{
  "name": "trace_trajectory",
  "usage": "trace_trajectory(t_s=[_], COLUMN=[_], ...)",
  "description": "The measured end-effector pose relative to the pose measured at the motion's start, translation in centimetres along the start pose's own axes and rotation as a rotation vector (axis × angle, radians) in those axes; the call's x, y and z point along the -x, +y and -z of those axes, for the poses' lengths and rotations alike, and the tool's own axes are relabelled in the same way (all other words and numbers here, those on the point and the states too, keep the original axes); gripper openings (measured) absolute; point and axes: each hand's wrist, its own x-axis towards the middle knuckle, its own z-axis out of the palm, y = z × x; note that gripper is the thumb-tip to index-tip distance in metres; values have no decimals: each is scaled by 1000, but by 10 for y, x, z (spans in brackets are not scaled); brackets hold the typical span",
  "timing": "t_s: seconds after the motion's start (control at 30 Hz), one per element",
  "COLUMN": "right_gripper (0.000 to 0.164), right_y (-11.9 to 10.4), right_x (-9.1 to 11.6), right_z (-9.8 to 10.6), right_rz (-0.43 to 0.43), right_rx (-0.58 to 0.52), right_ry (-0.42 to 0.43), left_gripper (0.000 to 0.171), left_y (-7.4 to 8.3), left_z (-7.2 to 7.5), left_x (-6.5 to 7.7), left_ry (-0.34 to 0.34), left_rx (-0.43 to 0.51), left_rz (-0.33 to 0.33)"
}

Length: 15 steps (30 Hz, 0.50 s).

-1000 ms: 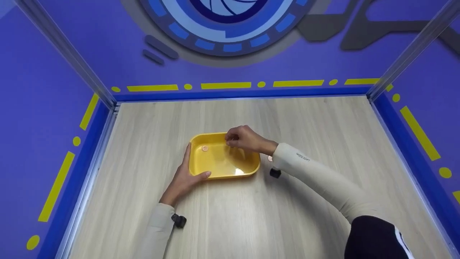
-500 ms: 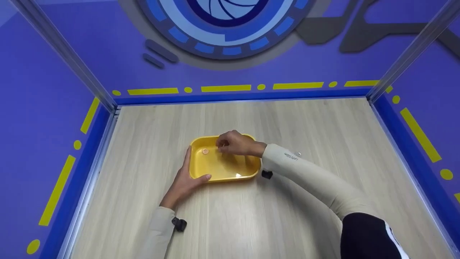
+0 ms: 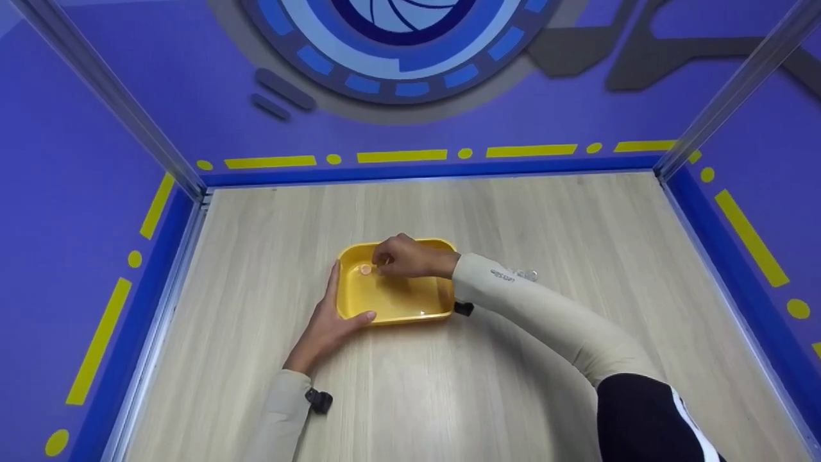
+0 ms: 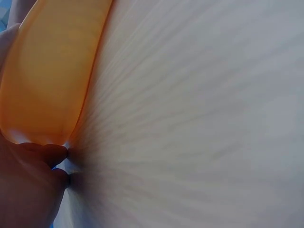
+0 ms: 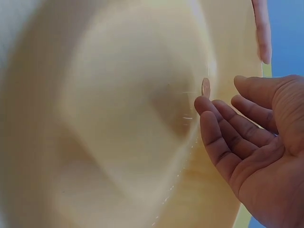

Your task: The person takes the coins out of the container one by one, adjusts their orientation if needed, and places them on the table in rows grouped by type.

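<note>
A yellow rectangular tray (image 3: 407, 321) sits on the wooden table. My left hand (image 3: 324, 325) grips its left end, thumb over the near rim and fingers along the outer side; the left wrist view shows the tray's wall (image 4: 52, 71) against that hand. Inside, toward the left end, lies a small copper coin (image 3: 365, 269). My right hand (image 3: 407, 256) is over the tray just right of the coin. In the right wrist view its fingers (image 5: 223, 149) bend loosely with the thumb apart, nothing between them, and the coin (image 5: 205, 87) shows right at the fingertips.
A small clear object (image 3: 528, 275) lies on the table, partly behind my right sleeve (image 3: 532, 301). Blue-purple panels (image 3: 410, 135) with yellow marks wall the table at the back and both sides.
My right hand has moved left across the tray toward the coin. My left hand keeps its grip. A coin seen right of the tray is now hidden by the right arm, and the clear object has come into view.
</note>
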Motion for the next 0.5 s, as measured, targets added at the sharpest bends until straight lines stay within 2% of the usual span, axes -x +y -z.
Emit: trace_trajectory(t_s=[0.13,0.33,0.5], right_gripper=[23,22,24], right_y=[-3,-4,-4], right_x=[-7,-12,-16], right_z=[-1,-5,-7], right_rz=[30,33,43], right_rx=[7,16,11], right_ry=[-7,-26,-47], left_gripper=[132,132,131], left_y=[-1,-3,-1], left_z=[1,1,1], left_x=[-1,0,1], left_ry=[3,-10,-7], left_rx=[-4,13,12], left_rz=[-5,-26,-19])
